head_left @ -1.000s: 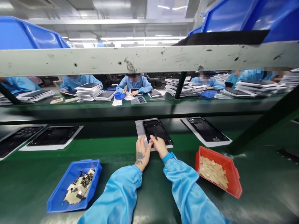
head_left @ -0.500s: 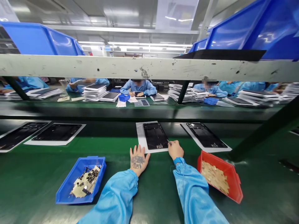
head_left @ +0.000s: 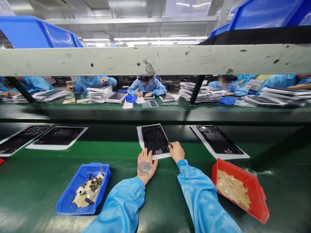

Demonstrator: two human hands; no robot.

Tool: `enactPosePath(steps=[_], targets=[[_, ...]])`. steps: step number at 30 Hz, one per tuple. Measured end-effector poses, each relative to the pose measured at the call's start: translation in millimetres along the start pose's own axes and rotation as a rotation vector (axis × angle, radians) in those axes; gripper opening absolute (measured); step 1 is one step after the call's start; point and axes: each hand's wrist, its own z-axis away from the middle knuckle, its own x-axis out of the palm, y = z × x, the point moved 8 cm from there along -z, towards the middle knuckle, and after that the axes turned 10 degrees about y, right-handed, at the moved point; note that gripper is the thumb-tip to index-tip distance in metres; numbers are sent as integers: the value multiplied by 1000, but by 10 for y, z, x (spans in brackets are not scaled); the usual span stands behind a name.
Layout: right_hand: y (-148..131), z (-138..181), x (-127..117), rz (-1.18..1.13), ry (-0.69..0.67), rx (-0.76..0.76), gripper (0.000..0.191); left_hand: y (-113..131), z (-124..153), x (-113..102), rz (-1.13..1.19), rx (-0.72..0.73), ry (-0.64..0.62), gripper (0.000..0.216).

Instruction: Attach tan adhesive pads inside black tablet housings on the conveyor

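The black panel [head_left: 154, 139] lies on a white sheet [head_left: 140, 133] on the desk [head_left: 109, 142], seemingly mid-work; what remains is unclear. The right hand [head_left: 177, 151] has its grip clamped on a thin tool [head_left: 170, 144]; the left hand [head_left: 146, 166] is spread.

bright light, ceiling tubes [head_left: 136, 39] at 12 o'clock; pale glare on green bench [head_left: 160, 204], 8 o'clock; black panel [head_left: 154, 137], dial ctr, v dark w/ glints; blue bin [head_left: 264, 14], 2 o'clock, wide-angle stretched.

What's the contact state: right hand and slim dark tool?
Touching. The head view shows the slim dark tool held in the right hand, one end jutting out.
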Motion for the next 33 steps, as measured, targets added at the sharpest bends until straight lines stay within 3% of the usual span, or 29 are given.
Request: enactPosePath(steps=[5, 12, 19, 23, 28, 33], targets=[[-15, 75, -38, 89, 17, 85, 33, -35, -11, -5, 73, -28, 14, 40], [-130, 136, -22, 134, -73, 48, 27, -105, -107, -89, 245, -122, 106, 34], [-172, 198, -42, 153, -154, 56, 29, -403, -204, -144, 424, -382, 233, 49], [-160, 193, -8, 135, -235, 44, 28, -528, -265, -113, 540, -512, 214, 47], [-195, 57, -26, 115, -152, 61, 31, -624, -386, -232, 475, -508, 215, 48], [-476, -40, 77, 90, -107, 0, 27, -660, -462, -361, 291, -426, 249, 51]])
